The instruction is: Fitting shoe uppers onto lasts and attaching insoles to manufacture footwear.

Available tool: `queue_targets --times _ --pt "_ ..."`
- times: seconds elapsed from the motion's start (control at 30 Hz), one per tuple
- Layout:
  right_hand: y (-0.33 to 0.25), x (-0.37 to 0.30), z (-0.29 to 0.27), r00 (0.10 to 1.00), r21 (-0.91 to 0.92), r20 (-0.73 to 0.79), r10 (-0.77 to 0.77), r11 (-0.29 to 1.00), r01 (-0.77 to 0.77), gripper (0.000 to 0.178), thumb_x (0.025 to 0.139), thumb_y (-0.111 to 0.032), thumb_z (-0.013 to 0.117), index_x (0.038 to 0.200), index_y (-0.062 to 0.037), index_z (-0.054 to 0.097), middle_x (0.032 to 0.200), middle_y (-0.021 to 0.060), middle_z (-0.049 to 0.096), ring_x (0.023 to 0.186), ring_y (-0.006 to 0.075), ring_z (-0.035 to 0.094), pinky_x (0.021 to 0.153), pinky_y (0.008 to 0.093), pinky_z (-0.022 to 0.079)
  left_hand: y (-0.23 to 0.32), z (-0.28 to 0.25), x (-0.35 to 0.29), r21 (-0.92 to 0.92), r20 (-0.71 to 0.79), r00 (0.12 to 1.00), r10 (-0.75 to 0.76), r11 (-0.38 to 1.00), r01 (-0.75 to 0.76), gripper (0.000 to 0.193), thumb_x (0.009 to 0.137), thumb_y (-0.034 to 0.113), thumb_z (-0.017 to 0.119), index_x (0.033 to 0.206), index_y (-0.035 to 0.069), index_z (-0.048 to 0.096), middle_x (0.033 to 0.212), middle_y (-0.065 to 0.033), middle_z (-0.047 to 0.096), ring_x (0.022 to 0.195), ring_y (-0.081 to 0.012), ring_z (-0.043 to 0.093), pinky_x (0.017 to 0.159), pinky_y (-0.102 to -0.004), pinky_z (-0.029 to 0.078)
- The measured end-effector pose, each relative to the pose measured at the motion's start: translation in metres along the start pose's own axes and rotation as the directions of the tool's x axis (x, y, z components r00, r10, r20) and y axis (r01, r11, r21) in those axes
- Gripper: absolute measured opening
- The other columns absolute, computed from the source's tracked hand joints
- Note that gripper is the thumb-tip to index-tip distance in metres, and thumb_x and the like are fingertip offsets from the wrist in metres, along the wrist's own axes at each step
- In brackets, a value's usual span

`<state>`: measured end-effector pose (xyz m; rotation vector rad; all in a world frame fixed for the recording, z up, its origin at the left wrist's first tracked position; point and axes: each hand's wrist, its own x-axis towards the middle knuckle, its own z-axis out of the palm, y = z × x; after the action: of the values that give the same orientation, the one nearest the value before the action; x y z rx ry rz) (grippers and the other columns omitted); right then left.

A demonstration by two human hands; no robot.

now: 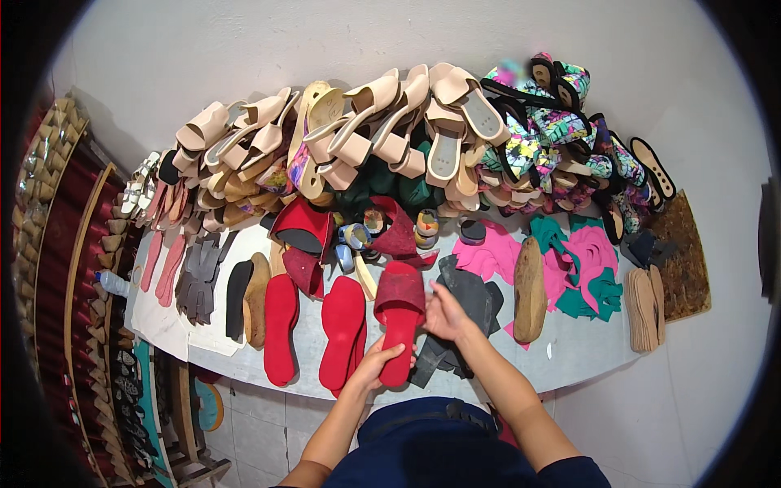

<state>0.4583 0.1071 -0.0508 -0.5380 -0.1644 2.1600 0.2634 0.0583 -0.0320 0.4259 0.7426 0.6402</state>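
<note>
In my left hand (376, 364) is a red slide sandal (400, 325), gripped near its heel with the thumb on top. Its broad strap is a darker red, and the toe points away from me. My right hand (443, 314) is beside the strap, fingers partly extended and nothing in its grasp; whether its fingertips touch the sandal I cannot tell. Left of the held sandal lie red padded soles (341, 329) and another red sole (281, 325). Dark red strap pieces (303, 270) lie beyond them. Dark grey cut pieces (455, 325) lie under and behind my right hand.
Beige heeled sandals (382, 106) and floral sandals (545, 130) are piled along the wall. Small jars (426, 228) stand mid-table. A wooden shoe last (530, 293), pink scraps (492, 252) and stacked tan soles (643, 309) lie rightward. Racks of lasts (49, 154) stand left.
</note>
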Motion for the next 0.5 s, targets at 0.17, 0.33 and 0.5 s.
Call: queue_targets --times 0.17,0.33,0.5 --pt "-0.022 0.005 -0.006 0.963 -0.296 -0.257 -0.083 0.955 0.003 0.034 0.086 -0.031 0.047 0.105 -0.0031 0.051 0.101 0.0095 0.058 0.088 0.0181 0.058 0.078 0.0321 0.046 0.0 -0.005 -0.007 0.075 0.07 0.986 -0.149 0.987 0.144 0.047 0.08 0.009 0.056 0.121 0.003 0.033 0.095 -0.0141 0.056 0.076 -0.0201 0.059 0.068 -0.0306 0.05" --pt "-0.04 0.011 -0.002 0.894 -0.489 -0.441 -0.083 0.857 -0.161 0.017 0.08 -0.017 0.057 0.09 -0.004 0.056 0.086 0.0072 0.06 0.076 0.0151 0.059 0.07 0.0291 0.049 0.009 -0.008 -0.007 0.11 0.081 0.971 -0.225 0.97 0.216 0.049 0.08 0.01 0.056 0.122 0.002 0.032 0.1 -0.0167 0.056 0.077 -0.0203 0.059 0.069 -0.0309 0.05" --pt "-0.048 0.029 -0.007 0.856 -0.681 -0.472 -0.213 0.705 -0.2 0.019 0.078 -0.016 0.058 0.09 -0.0015 0.058 0.081 0.0056 0.061 0.071 0.0136 0.059 0.065 0.0277 0.049 0.01 -0.001 0.0 0.307 -0.089 0.988 -0.128 0.94 0.149 0.047 0.082 0.015 0.056 0.12 -0.002 0.035 0.1 -0.0153 0.056 0.084 -0.0169 0.057 0.077 -0.0282 0.045"
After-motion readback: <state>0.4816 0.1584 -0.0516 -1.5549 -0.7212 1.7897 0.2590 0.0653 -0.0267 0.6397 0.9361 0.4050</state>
